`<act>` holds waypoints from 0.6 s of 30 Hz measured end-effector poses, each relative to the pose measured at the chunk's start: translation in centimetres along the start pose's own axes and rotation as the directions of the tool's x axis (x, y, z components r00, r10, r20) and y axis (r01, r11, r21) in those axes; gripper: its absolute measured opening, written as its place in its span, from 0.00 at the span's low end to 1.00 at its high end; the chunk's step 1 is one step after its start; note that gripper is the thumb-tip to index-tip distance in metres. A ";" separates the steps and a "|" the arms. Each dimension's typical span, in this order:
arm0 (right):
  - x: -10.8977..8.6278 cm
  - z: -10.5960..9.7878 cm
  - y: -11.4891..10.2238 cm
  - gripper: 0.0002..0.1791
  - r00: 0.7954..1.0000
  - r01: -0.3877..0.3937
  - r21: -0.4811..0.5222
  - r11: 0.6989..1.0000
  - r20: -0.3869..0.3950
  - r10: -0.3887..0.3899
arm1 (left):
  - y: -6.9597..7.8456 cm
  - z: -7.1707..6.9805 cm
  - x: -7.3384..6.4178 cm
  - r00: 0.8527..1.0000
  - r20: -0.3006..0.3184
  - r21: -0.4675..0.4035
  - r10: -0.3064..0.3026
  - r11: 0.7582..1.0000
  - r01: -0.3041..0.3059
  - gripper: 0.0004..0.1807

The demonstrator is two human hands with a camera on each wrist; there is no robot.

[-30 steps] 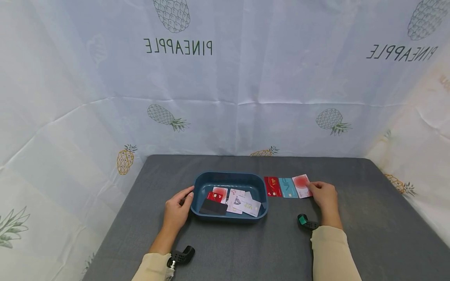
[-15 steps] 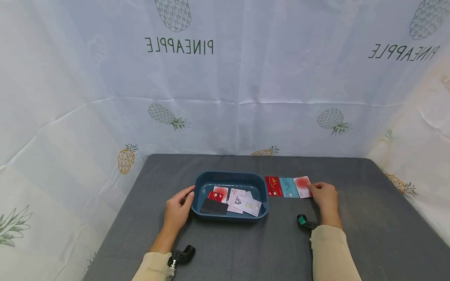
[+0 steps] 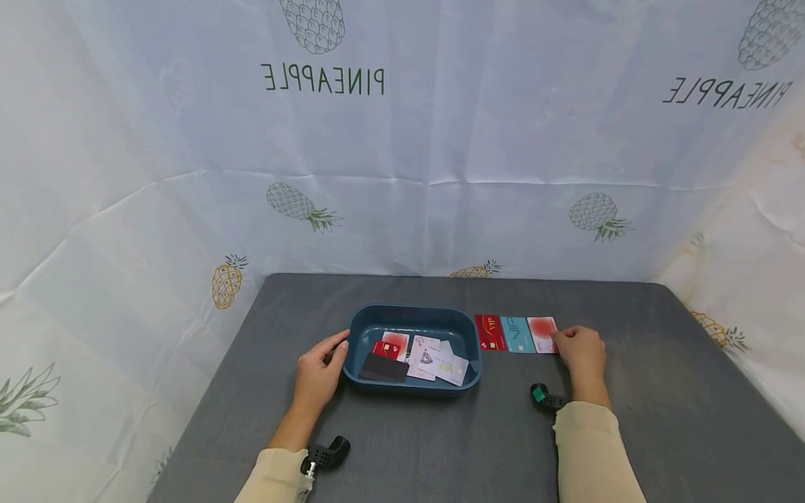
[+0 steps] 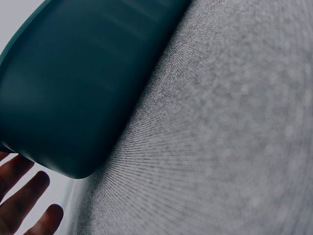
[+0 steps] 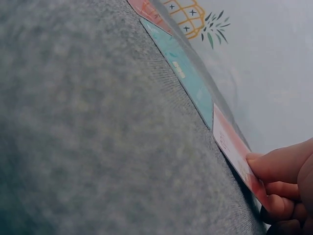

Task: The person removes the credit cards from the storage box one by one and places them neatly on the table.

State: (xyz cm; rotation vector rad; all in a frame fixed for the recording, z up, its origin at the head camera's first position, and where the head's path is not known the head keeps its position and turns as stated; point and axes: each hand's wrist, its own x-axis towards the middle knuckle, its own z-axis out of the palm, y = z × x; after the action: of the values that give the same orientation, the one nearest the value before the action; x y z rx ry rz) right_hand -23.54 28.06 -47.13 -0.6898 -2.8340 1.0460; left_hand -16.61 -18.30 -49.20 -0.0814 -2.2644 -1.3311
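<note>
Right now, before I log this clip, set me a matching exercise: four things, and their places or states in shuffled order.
1. Left hand
2. Right hand
3. Blue card
4. Black card

A. inside the tray
B. pinching the end card
C. against the tray's left end
D. between the table's red card and the end card

Pairs: 1-C, 2-B, 3-D, 4-A

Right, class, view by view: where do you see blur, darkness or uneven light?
Head: a warmer tint on the curtain at right; left wrist: the tray looks dark, cloth blurred at right, sharper by the tray; right wrist: cloth blurred at left, crisper beside the cards.
</note>
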 end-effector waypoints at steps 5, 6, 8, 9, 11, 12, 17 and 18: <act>0.0 0.0 0.1 0.23 1.000 0.007 -0.009 1.000 -0.015 -0.007 | -0.1 0.0 0.0 1.000 0.000 -0.008 0.001 1.000 -0.001 0.13; 0.0 0.1 0.1 0.23 1.000 0.006 -0.010 1.000 -0.014 -0.006 | -0.1 0.0 0.0 1.000 0.000 -0.008 0.001 1.000 -0.001 0.13; 0.0 0.1 0.1 0.22 1.000 0.008 -0.010 1.000 -0.013 -0.008 | -0.2 0.1 0.0 1.000 -0.001 -0.007 0.002 1.000 -0.002 0.13; 0.1 0.1 0.2 0.23 1.000 0.009 -0.009 1.000 -0.012 -0.010 | -0.2 0.1 0.0 1.000 -0.001 -0.007 0.003 1.000 -0.003 0.13; 0.1 0.1 0.2 0.23 1.000 0.012 -0.008 1.000 -0.010 -0.013 | -0.2 0.1 0.1 1.000 -0.002 -0.008 0.005 1.000 -0.005 0.13; 0.1 0.1 0.2 0.23 1.000 0.011 -0.008 1.000 -0.009 -0.011 | -0.2 0.1 0.1 1.000 -0.002 -0.011 0.005 1.000 -0.005 0.13; 0.1 0.1 0.1 0.22 1.000 0.003 0.000 1.000 -0.008 -0.003 | -0.2 0.1 0.1 1.000 0.001 -0.021 0.000 1.000 0.000 0.13; 0.0 0.2 0.1 0.22 1.000 0.000 0.001 1.000 -0.009 0.000 | -0.3 0.1 0.1 1.000 0.002 -0.019 -0.003 1.000 0.003 0.13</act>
State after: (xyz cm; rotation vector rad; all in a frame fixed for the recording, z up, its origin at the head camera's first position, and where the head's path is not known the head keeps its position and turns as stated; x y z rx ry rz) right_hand -23.57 28.04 -47.33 -0.6918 -2.8257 1.0420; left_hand -16.75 -18.40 -49.39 -0.0858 -2.2542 -1.3545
